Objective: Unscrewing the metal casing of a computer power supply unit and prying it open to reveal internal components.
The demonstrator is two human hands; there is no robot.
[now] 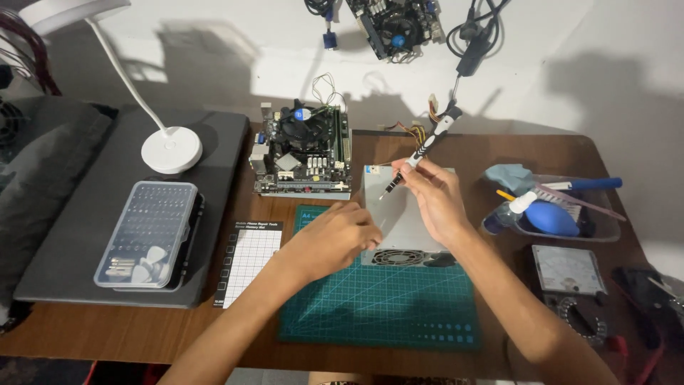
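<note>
Right hand (436,197) pinches a black-and-white screwdriver (420,153), tip angled down over the grey power supply (399,214) on the green cutting mat (385,303). Left hand (333,239) rests curled against the supply's left edge, can't tell if it's holding anything.

White wall (214,43) behind, hard shadows on it. Brown wooden counter (142,331) against it. White gooseneck desk lamp (171,148) at left on a grey pad (78,235). Dark cushion (28,171) far left.
</note>
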